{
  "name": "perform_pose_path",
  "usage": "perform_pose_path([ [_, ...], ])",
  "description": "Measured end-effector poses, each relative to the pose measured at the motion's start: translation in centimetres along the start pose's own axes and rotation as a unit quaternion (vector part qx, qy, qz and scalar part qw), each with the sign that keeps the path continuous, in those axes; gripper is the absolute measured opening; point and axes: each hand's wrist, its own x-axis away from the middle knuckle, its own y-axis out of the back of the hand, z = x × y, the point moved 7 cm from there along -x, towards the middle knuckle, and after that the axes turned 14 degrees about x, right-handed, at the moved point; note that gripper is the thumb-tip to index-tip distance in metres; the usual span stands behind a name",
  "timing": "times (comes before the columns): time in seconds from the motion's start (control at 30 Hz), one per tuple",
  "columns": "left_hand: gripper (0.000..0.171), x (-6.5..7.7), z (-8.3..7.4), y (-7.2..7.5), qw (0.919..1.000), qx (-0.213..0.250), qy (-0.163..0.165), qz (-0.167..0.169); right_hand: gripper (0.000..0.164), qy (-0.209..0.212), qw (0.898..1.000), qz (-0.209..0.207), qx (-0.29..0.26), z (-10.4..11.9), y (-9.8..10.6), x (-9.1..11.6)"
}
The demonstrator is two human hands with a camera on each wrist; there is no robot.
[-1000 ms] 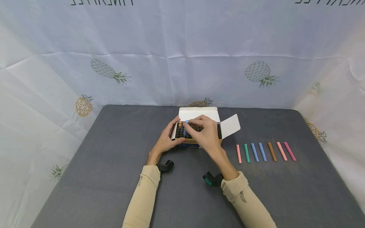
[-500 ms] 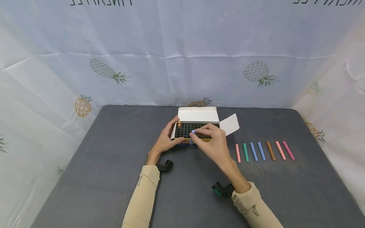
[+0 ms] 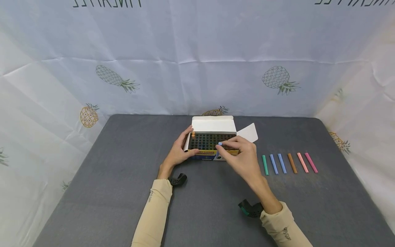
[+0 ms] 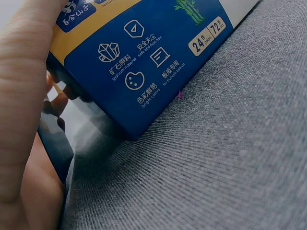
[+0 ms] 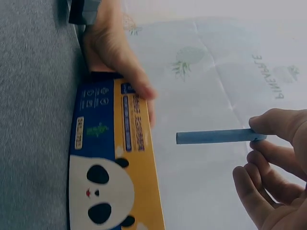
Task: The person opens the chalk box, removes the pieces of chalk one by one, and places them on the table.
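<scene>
My right hand [image 3: 243,158] pinches a blue chalk stick [image 5: 211,137] by one end, between thumb and fingertips. It is in front of the right part of an open chalk box [image 3: 205,156], and in the right wrist view the chalk is apart from the box. My left hand [image 3: 177,153] grips the box's left end, thumb at the front and fingers along the side. Rows of dark holes fill the box's black insert [image 3: 206,140]. Orange chalk [image 3: 193,135] stands at its far left corner. The blue front face [image 4: 129,72] fills much of the left wrist view.
A row of chalk lies right of the box: green [image 3: 265,165], two blue [image 3: 282,163], brown [image 3: 292,163], pink [image 3: 302,162] and magenta [image 3: 311,162]. The box's white lid [image 3: 213,124] is raised at the back, and a side flap [image 3: 248,132] sticks out right.
My right hand has drawn the blue chalk from over the holes toward me and to the right. It now covers the leftmost pink chalk in the row. My left hand stays on the box.
</scene>
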Motion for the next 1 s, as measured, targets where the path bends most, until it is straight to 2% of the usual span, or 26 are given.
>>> perform_pose_path([
  [0.4, 0.084, 0.1, 0.1, 0.1, 1.0, 0.003, 0.002, 0.001, 0.012, -0.016, 0.999, -0.026, 0.036, -2.8, 2.2, 0.9],
  [0.67, 0.088, -0.4, 3.6, 1.1, 0.9999, -0.001, -0.009, -0.011, 0.011, -0.033, 0.998, -0.047, 0.04, -5.0, 3.9, 1.4],
  [1.0, 0.087, -0.3, 3.9, 1.0, 0.9995, 0.008, -0.03, -0.002, 0.011, -0.065, 0.995, -0.065, 0.043, -7.9, 6.2, 2.2],
])
